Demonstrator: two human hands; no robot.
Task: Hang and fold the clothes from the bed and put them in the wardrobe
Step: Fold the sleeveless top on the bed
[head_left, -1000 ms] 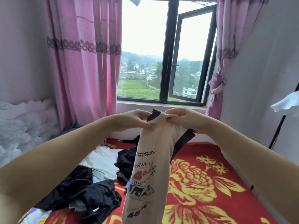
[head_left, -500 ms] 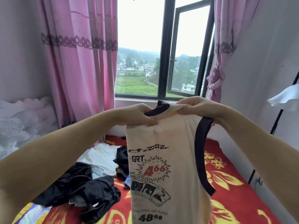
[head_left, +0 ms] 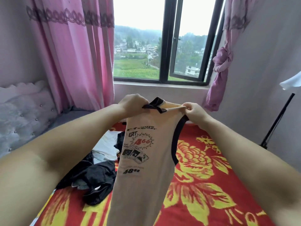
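A cream sleeveless top (head_left: 146, 176) with black trim and a printed front hangs in the air over the bed. My left hand (head_left: 132, 103) grips its top edge at the black neckline. My right hand (head_left: 193, 111) pinches the top edge by the armhole. The top falls down past the bottom of the view. On the bed to the left lie a heap of black clothes (head_left: 94, 178) and a white garment (head_left: 107, 144). The wardrobe is out of sight.
The bed carries a red blanket (head_left: 211, 185) with yellow flowers. A grey padded headboard (head_left: 24, 115) is at the left. Pink curtains (head_left: 73, 54) flank the window (head_left: 162, 46). A black stand (head_left: 276, 121) leans by the right wall, with a white cloth (head_left: 291, 82) above it.
My hands have drawn a little closer together and lower, and the top hangs narrower than half a second ago. The view has tipped slightly downward.
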